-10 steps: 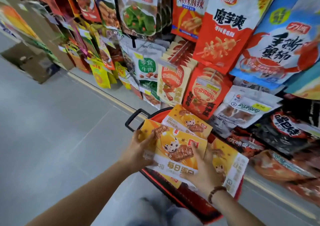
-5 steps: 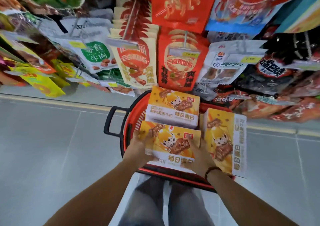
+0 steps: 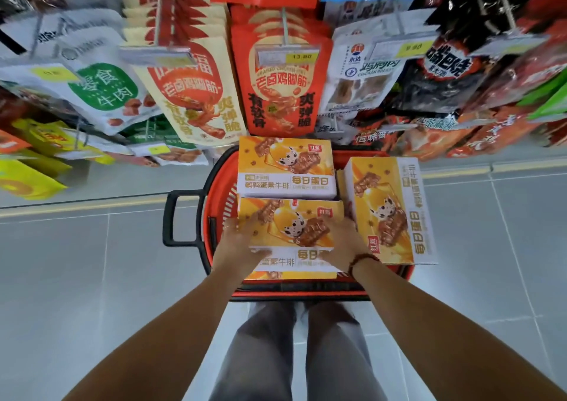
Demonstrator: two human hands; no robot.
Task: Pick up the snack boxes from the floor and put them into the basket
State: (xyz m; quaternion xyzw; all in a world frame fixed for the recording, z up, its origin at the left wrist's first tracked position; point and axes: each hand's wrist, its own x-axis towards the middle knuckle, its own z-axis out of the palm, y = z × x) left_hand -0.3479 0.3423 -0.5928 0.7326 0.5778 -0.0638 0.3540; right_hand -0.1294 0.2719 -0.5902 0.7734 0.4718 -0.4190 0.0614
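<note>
Both hands grip the nearest snack box [image 3: 291,235] at the centre of the frame — the left hand [image 3: 237,247] clasps its left edge with fingers spread over the top face, and the right hand [image 3: 340,242] clasps its right edge, a beaded bracelet [image 3: 362,261] on that wrist. This yellow-orange box lies flat, its top face showing a spotted cartoon dog and brown bars, and it sits over the near part of the red basket [image 3: 221,204]. Whether it already rests on the basket's contents or hangs just above them cannot be told.

2 more boxes of the same kind are in the basket: a second box [image 3: 285,167] lies flat just beyond the held one, touching its far edge, and a third box [image 3: 389,210] lies turned sideways at the right, just beside the right hand. The basket stands on the grey tiled floor [image 3: 92,278], its black handle [image 3: 175,216] sticking out to the left.

Across the top of the frame hang rows of snack bags [image 3: 282,84] on pegs with price tags. At the bottom centre, the person's grey trousers [image 3: 294,354] show between the 2 bare forearms.
</note>
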